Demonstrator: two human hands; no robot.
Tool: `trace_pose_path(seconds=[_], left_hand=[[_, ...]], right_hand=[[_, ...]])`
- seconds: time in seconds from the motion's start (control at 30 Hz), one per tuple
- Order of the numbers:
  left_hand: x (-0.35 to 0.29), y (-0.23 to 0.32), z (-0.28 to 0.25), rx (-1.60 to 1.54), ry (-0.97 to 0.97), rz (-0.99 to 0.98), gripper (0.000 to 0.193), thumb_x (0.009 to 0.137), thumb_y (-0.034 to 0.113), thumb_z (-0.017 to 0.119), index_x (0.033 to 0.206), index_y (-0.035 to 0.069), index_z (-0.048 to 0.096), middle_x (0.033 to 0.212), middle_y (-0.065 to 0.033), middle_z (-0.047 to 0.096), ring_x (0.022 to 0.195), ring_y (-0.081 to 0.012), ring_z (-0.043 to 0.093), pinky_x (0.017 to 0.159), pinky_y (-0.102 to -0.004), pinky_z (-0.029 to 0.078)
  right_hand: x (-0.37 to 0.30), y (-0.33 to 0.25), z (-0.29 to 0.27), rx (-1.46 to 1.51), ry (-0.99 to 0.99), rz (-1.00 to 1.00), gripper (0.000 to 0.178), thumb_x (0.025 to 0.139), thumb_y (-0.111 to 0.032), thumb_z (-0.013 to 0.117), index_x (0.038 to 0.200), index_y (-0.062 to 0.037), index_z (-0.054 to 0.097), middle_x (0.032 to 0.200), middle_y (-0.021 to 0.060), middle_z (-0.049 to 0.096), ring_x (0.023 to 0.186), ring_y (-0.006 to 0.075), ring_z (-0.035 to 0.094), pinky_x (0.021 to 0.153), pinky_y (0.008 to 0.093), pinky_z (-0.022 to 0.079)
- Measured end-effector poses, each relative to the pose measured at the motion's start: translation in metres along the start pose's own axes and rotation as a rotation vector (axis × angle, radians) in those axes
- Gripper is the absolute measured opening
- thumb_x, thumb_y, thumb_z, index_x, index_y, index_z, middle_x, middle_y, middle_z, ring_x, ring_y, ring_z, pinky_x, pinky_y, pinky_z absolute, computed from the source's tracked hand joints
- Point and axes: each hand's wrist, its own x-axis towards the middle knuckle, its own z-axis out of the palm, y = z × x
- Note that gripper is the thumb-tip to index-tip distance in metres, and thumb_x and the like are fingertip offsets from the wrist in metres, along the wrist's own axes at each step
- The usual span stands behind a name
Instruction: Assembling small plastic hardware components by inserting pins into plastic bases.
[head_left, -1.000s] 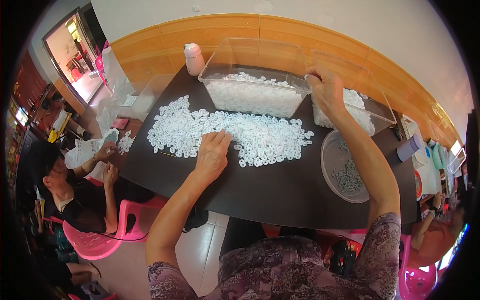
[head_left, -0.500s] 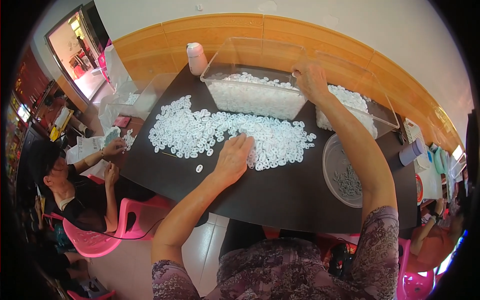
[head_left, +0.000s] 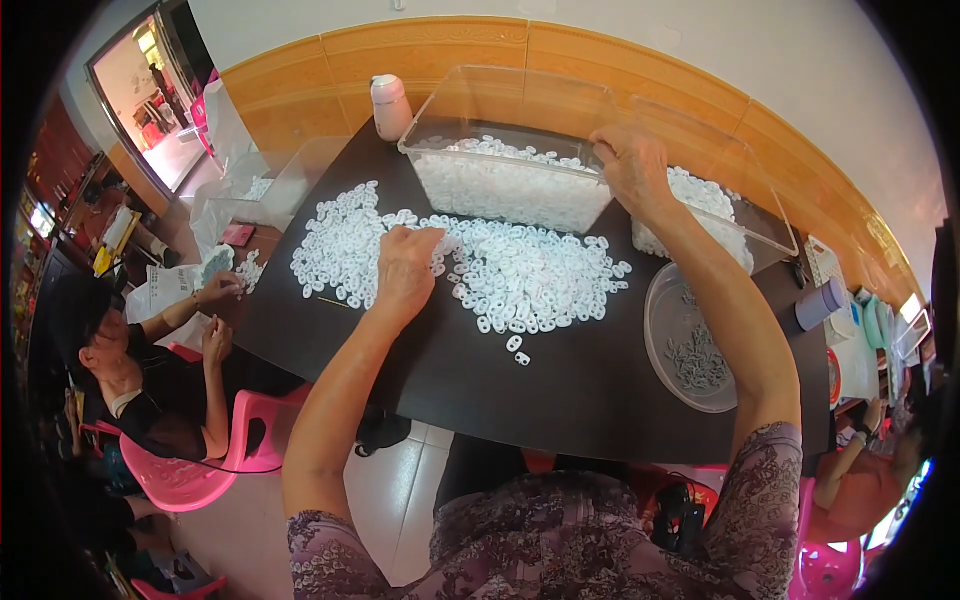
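Note:
Small white oval plastic pieces with two holes lie heaped on the dark table, in a left pile (head_left: 335, 245) and a larger middle pile (head_left: 540, 280). My left hand (head_left: 403, 275) rests between the piles against the left one, fingers bent toward the right over the pieces; its fingertips are partly hidden, and I see nothing gripped. Over the right wall of a clear plastic bin (head_left: 505, 172) full of such pieces, my right hand (head_left: 635, 172) has its fingers pinched together. What the pinch holds, if anything, is too small to make out. Two loose pieces (head_left: 518, 350) lie before the middle pile.
A second clear bin (head_left: 770, 222) with white pieces stands behind my right forearm. Nearer is a round clear tray (head_left: 660, 370) of small grey parts. A pink-white bottle (head_left: 391, 108) and a lilac cup (head_left: 820, 304) stand on the table. A person (head_left: 165, 360) sits at the left.
My left hand has moved left from the middle pile to the left pile. The loose pieces in front lie differently. My right hand stays by the bin's wall, slightly shifted; the white piece at its fingertips no longer shows.

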Motion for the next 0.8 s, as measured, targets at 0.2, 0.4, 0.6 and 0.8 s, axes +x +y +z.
trace_pose_path(seconds=[0.2,0.4,0.6,0.8], left_hand=[[-0.005,0.011,0.015,-0.081,-0.228,-0.024,0.039,0.069,-0.010,0.052,0.103,0.005,0.063,0.089,-0.0118,0.065,0.079,-0.0296,0.055,0.072,-0.0376,0.044],[-0.004,0.000,-0.011,-0.420,-0.009,-0.519,0.037,0.081,-0.009,0.051,0.113,0.005,0.062,0.091,-0.0086,0.068,0.073,-0.0137,0.061,0.066,-0.0255,0.049],[-0.004,-0.027,-0.025,-0.160,0.088,-0.408,0.034,0.077,-0.005,0.057,0.107,0.008,0.065,0.089,-0.0099,0.068,0.080,-0.0179,0.065,0.073,-0.0294,0.050],[-0.013,-0.012,-0.017,-0.029,0.003,-0.218,0.040,0.067,-0.004,0.062,0.104,0.011,0.067,0.087,-0.0039,0.067,0.081,-0.0230,0.059,0.076,-0.0354,0.045]], right_hand=[[-0.010,-0.015,-0.012,0.064,0.029,-0.065,0.007,0.074,-0.002,0.064,0.081,-0.0039,0.065,0.079,0.0114,0.064,0.079,0.0306,0.059,0.070,0.0381,0.046],[-0.019,-0.016,-0.027,0.108,0.035,-0.076,0.008,0.074,-0.001,0.065,0.082,-0.0036,0.064,0.078,0.0104,0.063,0.076,0.0291,0.058,0.067,0.0367,0.046],[-0.029,-0.022,-0.033,0.111,0.020,-0.076,0.010,0.074,0.000,0.065,0.083,-0.0034,0.064,0.078,0.0103,0.063,0.075,0.0288,0.058,0.066,0.0365,0.046],[-0.040,-0.035,-0.047,0.144,0.017,-0.124,0.012,0.071,0.002,0.066,0.082,-0.0021,0.064,0.078,0.0104,0.062,0.076,0.0290,0.058,0.066,0.0361,0.046]])
